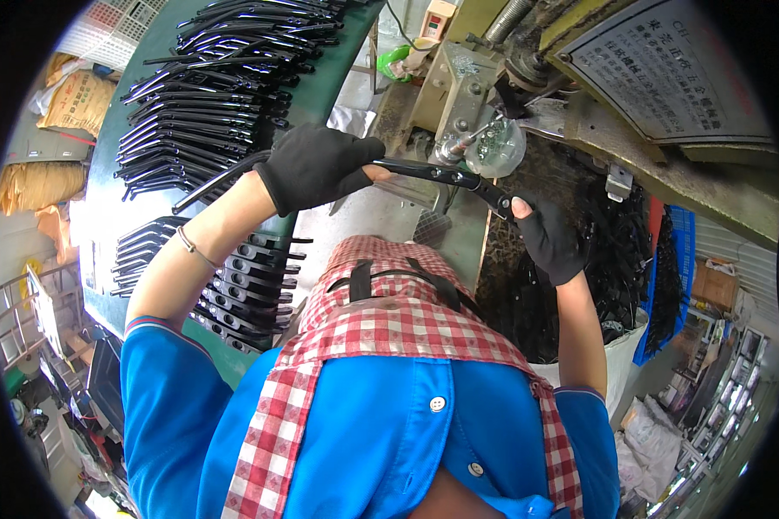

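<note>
Black fingertip-less gloves cover both my hands. A long, bent black metal tube [428, 171] stretches between them in front of the machine. My left hand [318, 169] is wrapped round the tube, whose other end slants past my left wrist. On the right, the tube meets a flat black end piece with holes [493, 197]. My right hand [552, 240] grips that end piece, its bare thumb tip lying on it. Just beyond the tube are the machine's metal spindle [448, 149] and a clear round plastic piece [496, 147].
Rows of similar black tubes [208, 117] lie on the green table [342, 65] at left. Flat holed black pieces [238, 285] line its near edge. A heap of black parts [610, 277] fills a white sack [627, 355] at right. The machine's plated housing [666, 69] overhangs the upper right.
</note>
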`<state>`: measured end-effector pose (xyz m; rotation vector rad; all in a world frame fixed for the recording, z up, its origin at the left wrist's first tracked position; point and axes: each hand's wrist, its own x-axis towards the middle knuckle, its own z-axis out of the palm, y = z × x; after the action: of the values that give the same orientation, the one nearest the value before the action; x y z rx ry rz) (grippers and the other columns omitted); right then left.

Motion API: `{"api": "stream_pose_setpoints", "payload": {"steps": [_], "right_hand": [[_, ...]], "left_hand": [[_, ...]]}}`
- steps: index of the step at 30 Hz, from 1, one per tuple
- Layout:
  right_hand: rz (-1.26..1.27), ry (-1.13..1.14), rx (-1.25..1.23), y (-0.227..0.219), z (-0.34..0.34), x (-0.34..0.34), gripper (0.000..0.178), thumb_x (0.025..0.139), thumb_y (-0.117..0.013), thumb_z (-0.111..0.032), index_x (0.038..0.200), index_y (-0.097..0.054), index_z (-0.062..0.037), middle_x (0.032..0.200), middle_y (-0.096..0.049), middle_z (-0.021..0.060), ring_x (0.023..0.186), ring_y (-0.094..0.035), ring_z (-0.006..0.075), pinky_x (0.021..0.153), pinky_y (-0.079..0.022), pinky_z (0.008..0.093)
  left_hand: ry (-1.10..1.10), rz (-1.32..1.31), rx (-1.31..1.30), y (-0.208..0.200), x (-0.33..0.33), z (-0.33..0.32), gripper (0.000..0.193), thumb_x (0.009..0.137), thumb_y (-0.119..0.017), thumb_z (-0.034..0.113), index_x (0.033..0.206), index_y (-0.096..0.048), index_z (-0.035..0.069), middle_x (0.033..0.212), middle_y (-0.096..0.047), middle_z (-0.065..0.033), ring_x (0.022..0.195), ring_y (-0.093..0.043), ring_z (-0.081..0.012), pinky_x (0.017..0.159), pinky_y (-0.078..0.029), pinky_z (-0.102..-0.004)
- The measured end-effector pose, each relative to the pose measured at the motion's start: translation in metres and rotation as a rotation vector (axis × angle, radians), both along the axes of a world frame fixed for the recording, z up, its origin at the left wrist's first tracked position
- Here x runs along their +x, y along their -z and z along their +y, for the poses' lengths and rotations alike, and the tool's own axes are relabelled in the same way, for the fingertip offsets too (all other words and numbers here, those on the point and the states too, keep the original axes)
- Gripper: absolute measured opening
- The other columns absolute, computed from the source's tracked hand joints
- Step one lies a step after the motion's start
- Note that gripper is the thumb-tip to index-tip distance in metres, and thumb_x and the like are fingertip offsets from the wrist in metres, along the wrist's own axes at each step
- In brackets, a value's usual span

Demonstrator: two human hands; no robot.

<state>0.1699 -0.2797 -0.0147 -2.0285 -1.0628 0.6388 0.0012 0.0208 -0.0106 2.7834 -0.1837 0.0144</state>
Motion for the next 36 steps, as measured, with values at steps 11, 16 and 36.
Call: {"api": "stream_pose_setpoints", "payload": {"steps": [11, 16, 36], "right_hand": [[-0.203, -0.076, 0.09, -0.008, 0.025, 0.002, 0.038, 0.094, -0.056, -0.041, 0.09, -0.067, -0.0047, 0.067, -0.059, 0.0195, 0.061, -0.06, 0.0341, 0.056, -0.045, 0.0386], [-0.549, -0.116, -0.232, -0.036, 0.035, 0.005, 0.034, 0.094, -0.054, -0.039, 0.096, -0.07, -0.0092, 0.067, -0.06, 0.0182, 0.061, -0.06, 0.0357, 0.056, -0.044, 0.0413], [-0.285, -0.009, -0.303, 0.012, 0.039, 0.08, 0.037, 0.097, -0.053, -0.038, 0.11, -0.065, -0.0066, 0.102, -0.068, 0.0103, 0.096, -0.064, 0.0249, 0.085, -0.047, 0.0362]], "left_hand": [[0.061, -0.047, 0.19, -0.016, 0.015, 0.001, 0.034, 0.091, -0.053, 0.048, 0.086, -0.06, 0.015, 0.057, -0.059, -0.0112, 0.054, -0.062, -0.0331, 0.049, -0.047, -0.0438], [0.063, -0.041, 0.132, -0.008, 0.015, -0.002, 0.033, 0.091, -0.055, 0.043, 0.083, -0.057, 0.012, 0.053, -0.054, -0.0112, 0.05, -0.058, -0.0321, 0.047, -0.044, -0.0421], [0.131, -0.146, 0.173, 0.012, 0.094, 0.021, 0.032, 0.091, -0.055, 0.043, 0.091, -0.058, 0.011, 0.057, -0.057, -0.0137, 0.054, -0.06, -0.0344, 0.051, -0.046, -0.0455]]}}
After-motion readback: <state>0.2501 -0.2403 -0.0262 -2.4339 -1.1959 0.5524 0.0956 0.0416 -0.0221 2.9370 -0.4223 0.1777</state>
